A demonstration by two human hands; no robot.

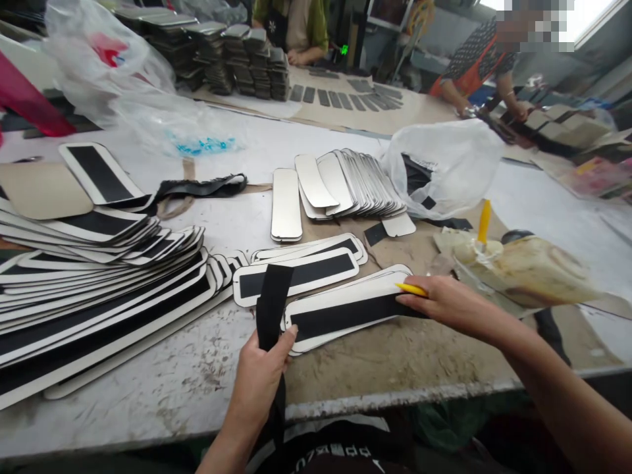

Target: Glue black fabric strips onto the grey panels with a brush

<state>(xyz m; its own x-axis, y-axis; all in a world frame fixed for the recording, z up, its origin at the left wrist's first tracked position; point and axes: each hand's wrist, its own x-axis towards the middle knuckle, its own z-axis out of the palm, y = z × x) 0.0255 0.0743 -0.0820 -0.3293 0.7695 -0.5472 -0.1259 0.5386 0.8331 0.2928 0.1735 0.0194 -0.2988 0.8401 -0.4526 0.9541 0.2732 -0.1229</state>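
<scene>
My left hand (pixel 259 378) is closed around a folded black strip (pixel 272 299) that sticks up past the fingers and hangs below. Its thumb presses at the left end of another black strip (pixel 340 317), which lies along a long white rounded panel (pixel 360 293). At the right end, my right hand (pixel 447 304) pinches a yellow pointed tool (pixel 411 289) and also touches this strip's end. More white panels lie under the top one. Just behind, a similar panel (pixel 320 270) carries a black strip down its middle.
Strip-covered panels (pixel 113 316) are piled at left. Plain white panels (pixel 363 181) stand fanned behind, beside a plastic bag (pixel 449 164) with black pieces. A stained glue bag (pixel 538 270) and a yellow stick (pixel 484 220) are at right. Two people (pixel 296 33) work across the tables.
</scene>
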